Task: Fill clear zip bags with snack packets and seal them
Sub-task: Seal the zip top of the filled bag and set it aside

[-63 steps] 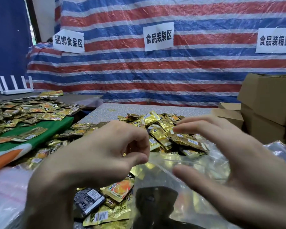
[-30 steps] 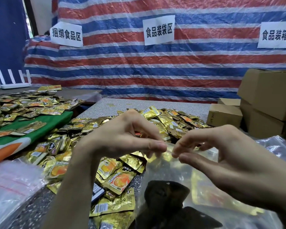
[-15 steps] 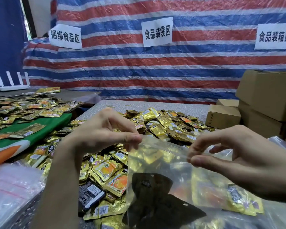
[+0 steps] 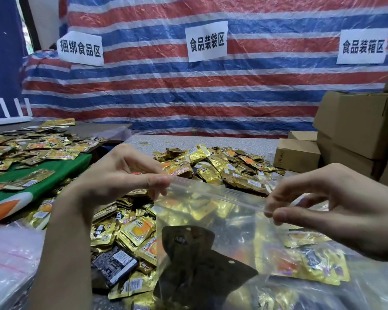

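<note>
The left hand (image 4: 121,175) is raised over the table, its forearm rising from the lower left. Its thumb and forefinger pinch the left end of the ribbed zip strip (image 4: 217,194) of the clear plastic zip bag (image 4: 229,224). The right hand (image 4: 336,204) enters from the right edge and pinches the right end of the same strip between thumb and forefinger; its other fingers curl loosely above.

The strip runs taut between the two hands, sloping down to the right. The bag hangs below it and holds gold foil snack packets (image 4: 309,265) at its lower right and a dark packet (image 4: 195,253) at its lower left.

A loose heap of gold packets (image 4: 222,166) lies on the grey speckled table (image 4: 211,139) behind and beneath the bag. Brown cardboard boxes (image 4: 356,124) stand at the right edge, near the right hand. A green cloth (image 4: 58,171) lies to the left, and a stack of empty clear bags (image 4: 7,253) at the lower left. Bare table shows beyond the heap, before the red, white and blue striped tarpaulin (image 4: 188,90).
</note>
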Available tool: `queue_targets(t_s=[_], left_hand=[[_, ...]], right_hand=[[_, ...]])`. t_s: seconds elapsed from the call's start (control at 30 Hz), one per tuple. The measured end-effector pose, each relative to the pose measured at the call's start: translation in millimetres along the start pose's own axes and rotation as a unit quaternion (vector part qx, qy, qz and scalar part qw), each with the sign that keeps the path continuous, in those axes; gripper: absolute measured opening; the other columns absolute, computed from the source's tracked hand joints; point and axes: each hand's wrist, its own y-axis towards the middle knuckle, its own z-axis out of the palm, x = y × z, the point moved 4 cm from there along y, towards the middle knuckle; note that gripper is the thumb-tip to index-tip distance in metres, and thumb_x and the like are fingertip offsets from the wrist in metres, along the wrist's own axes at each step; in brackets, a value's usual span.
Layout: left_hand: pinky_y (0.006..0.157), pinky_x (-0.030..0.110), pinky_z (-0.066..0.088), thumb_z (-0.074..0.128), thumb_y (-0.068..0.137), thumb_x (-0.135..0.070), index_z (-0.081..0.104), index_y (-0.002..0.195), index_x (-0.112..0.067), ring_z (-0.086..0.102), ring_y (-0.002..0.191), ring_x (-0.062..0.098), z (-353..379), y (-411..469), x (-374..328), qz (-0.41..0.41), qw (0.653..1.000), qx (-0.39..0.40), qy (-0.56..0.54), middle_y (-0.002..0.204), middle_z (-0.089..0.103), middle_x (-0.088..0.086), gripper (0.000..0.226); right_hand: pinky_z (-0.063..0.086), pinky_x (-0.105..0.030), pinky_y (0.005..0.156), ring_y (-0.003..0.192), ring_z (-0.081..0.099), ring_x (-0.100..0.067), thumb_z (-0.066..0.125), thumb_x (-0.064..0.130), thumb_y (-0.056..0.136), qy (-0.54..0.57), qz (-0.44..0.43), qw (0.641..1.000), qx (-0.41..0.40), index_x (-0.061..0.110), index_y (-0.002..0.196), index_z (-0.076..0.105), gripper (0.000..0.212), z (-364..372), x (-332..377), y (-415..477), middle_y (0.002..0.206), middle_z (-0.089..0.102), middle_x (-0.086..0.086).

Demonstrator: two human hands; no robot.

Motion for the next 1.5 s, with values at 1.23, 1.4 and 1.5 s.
queue_targets(t_s=[1.23, 1.4, 1.5], left_hand=[[0.089, 0.045, 0.058, 0.048, 0.103, -0.019, 0.064, 0.105, -0.017, 0.069, 0.102, 0.019, 156.4, 99.2, 51.8, -0.034, 0.98, -0.182, -0.074, 0.109, 0.071, 0.001, 0.017], [0.121, 0.04, 0.027, 0.045, 0.103, -0.02, 0.025, 0.155, -0.023, 0.034, 0.143, 0.006, 244.1, 101.8, 99.9, -0.066, 0.997, 0.039, -0.019, 0.157, 0.038, -0.006, 0.056], [0.12, 0.043, 0.029, 0.045, 0.102, -0.019, 0.021, 0.156, -0.02, 0.037, 0.144, 0.011, 243.7, 96.4, 105.9, -0.074, 0.995, 0.056, -0.039, 0.154, 0.043, -0.004, 0.058]], right_hand=[[0.052, -0.027, 0.043, 0.055, 0.071, -0.02, 0.069, 0.008, 0.09, 0.06, 0.272, 0.904, -0.323, 0.011, 0.079, 0.065, 0.012, -46.8, -56.9, -25.3, 0.06, 0.072, -0.005], [0.056, -0.052, 0.085, 0.093, 0.066, -0.026, 0.072, 0.034, 0.089, -0.019, 0.298, 0.927, -0.228, 0.023, 0.107, 0.052, 0.03, -22.3, -62.3, -1.8, 0.095, 0.067, -0.001], [0.054, -0.041, 0.083, 0.092, 0.064, -0.014, 0.067, 0.04, 0.092, -0.051, 0.282, 0.944, -0.164, 0.032, 0.118, 0.054, 0.031, -9.2, -57.2, 7.6, 0.095, 0.063, 0.012]])
